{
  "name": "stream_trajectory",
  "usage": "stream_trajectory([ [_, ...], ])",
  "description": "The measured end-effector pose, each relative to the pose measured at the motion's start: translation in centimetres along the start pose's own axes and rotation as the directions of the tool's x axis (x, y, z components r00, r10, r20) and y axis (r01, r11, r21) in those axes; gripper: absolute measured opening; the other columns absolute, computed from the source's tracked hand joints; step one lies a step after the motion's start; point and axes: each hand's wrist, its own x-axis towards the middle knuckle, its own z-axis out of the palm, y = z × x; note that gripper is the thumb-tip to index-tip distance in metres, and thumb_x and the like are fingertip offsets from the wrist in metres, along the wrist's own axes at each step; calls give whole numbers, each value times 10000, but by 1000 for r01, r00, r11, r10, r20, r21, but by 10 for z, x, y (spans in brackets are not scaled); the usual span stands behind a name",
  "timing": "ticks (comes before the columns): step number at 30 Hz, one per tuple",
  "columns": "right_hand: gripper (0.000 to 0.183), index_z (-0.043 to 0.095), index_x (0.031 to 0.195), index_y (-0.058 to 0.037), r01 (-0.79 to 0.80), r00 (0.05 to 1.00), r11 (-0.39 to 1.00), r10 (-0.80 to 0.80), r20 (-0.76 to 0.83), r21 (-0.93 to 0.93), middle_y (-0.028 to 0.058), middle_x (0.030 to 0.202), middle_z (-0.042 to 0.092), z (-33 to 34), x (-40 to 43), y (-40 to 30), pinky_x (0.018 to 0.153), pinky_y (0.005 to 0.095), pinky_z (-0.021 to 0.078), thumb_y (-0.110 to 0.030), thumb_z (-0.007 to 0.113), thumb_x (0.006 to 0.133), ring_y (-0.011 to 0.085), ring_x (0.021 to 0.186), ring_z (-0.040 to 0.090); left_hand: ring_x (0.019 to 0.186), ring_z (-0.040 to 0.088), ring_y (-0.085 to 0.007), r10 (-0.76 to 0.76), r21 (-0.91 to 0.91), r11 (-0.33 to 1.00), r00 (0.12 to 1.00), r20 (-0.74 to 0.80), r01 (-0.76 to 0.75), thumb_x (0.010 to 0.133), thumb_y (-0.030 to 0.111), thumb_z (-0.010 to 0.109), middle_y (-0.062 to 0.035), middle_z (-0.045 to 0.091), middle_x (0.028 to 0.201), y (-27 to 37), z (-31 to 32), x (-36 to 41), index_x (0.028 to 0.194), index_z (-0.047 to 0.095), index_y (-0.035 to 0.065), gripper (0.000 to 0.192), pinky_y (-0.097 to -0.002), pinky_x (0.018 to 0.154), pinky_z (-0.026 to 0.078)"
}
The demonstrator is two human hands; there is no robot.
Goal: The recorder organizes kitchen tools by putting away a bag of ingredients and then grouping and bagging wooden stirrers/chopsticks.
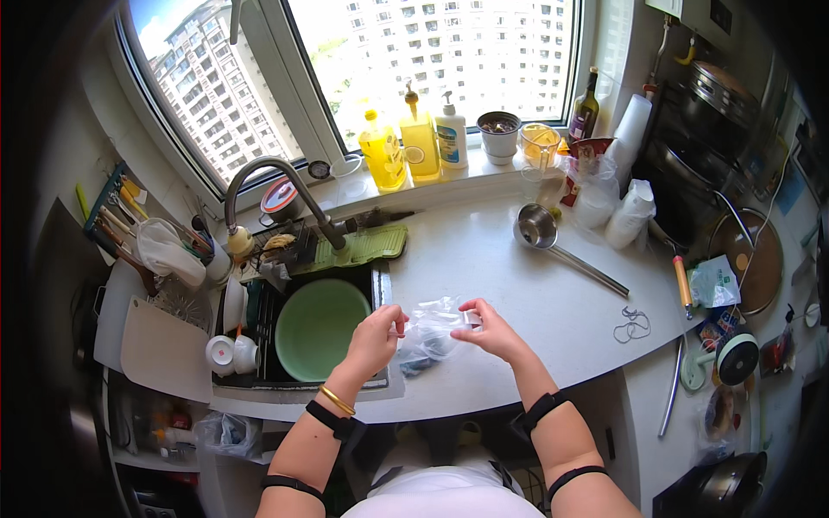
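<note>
A clear plastic bag (431,330) lies on the white countertop (466,252) in front of me, right of the sink. Something dark, perhaps bluish, shows at its lower edge; I cannot tell what it is. My left hand (382,330) pinches the bag's left side between thumb and fingers. On the other side my right hand (482,327) grips its upper right part, thumb and fingers curved around the plastic. A green plastic basin (324,330) sits in the sink beside my left hand.
A steel ladle (537,226) lies at the back right, with a thin chain or cord (631,325) nearer the edge. The faucet (278,165) arches over the sink. Yellow bottles (383,155) stand on the sill; bowls (233,353) and a cutting board (165,349) are at the left.
</note>
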Motion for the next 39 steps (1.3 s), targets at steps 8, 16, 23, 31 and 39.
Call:
stream_trajectory([
  [8, 161, 559, 928, -11, 363, 905, 856, -418, -80, -367, 144, 844, 620, 42, -27, -90, 638, 388, 497, -89, 606, 795, 287, 697, 623, 644, 652, -205, -27, 114, 993, 994, -107, 39, 749, -48, 484, -123, 623, 960, -18, 15, 15, 868, 676, 13, 234, -297, 630, 512],
  [16, 340, 590, 987, -47, 252, 927, 471, -367, 71, -846, 126, 956, 634, 69, 30, -16, 815, 390, 463, -193, 688, 696, 275, 910, 605, 780, 640, -271, -22, -23, 1000, 991, -132, 19, 726, -51, 497, -138, 606, 1001, 1, 29, 6, 997, 630, -16, 304, -332, 701, 508],
  [23, 253, 620, 1013, -27, 577, 778, 583, -605, 168, -572, 141, 1012, 632, 34, 28, -52, 829, 365, 458, -54, 624, 761, 290, 965, 587, 961, 568, -379, -21, 21, 999, 970, -242, 27, 865, 227, 552, -176, 431, 1238, -20, 54, 24, 1226, 468, 34, 418, -407, 809, 487],
  [31, 28, 629, 765, -64, 173, 656, 504, -700, -282, -846, 66, 775, 576, 11, 27, -119, 838, 339, 386, -68, 606, 780, 223, 814, 537, 1284, 319, -391, 131, -392, 919, 969, 211, -39, 942, 488, 366, -255, 304, 1399, -43, 58, 43, 1406, 308, 150, 576, -413, 1054, 284],
  [39, 222, 627, 1036, -34, 741, 670, 628, -678, 301, -237, 122, 961, 608, 252, 81, -291, 782, 316, 465, -70, 609, 818, 237, 903, 587, 999, 580, -289, 128, -413, 911, 960, 248, -15, 916, 326, 501, -170, 609, 1071, -149, -89, -43, 1154, 544, 5, 401, -366, 850, 446],
])
